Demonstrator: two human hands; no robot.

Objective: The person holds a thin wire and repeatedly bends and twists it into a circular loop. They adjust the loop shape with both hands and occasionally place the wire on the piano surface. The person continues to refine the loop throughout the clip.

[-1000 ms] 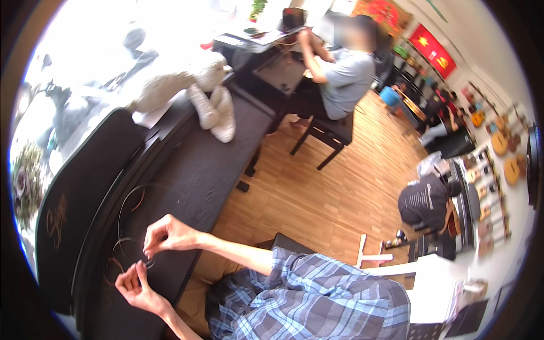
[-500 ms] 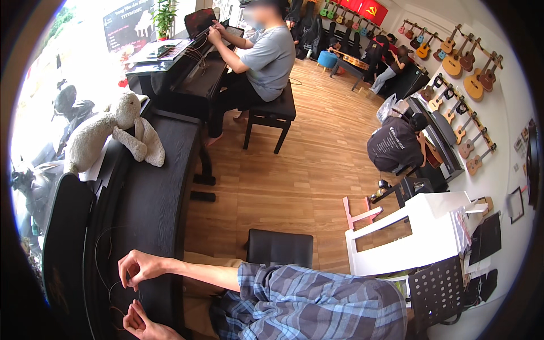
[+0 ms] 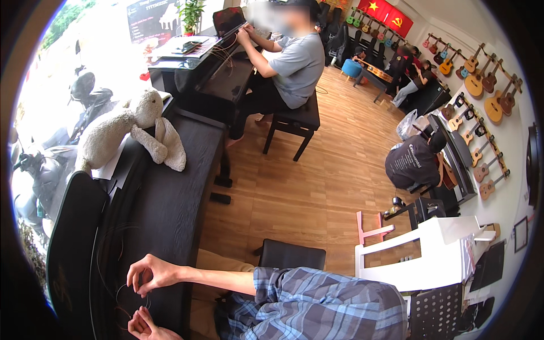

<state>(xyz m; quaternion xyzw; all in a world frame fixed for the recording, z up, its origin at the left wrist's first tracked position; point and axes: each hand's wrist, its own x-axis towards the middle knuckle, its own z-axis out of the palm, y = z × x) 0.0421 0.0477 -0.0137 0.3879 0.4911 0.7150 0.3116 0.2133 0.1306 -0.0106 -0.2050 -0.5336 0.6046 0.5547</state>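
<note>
My right hand (image 3: 153, 274), the upper of the two, is closed in a pinch over the dark wood-grain piano top (image 3: 170, 198). A thin, wire-like string (image 3: 118, 292) curves in a loop from its fingertips. Just below, my left hand (image 3: 148, 325) is partly cut off by the lower edge, its thumb and fingers pressed together on the same string. A small gap separates the two hands. The string's far end is too fine to follow against the black surface.
A plush rabbit (image 3: 136, 130) lies at the piano's far end. Beyond it, a person in grey (image 3: 297, 65) handles thin strings at another black piano. A black bench (image 3: 292, 256) and a white stand-like piece of furniture (image 3: 436, 255) are to the right. Guitars hang on the wall.
My view has swung a little, so the room sits farther right in the picture. Both hands keep their pinches, close together, with only small movement.
</note>
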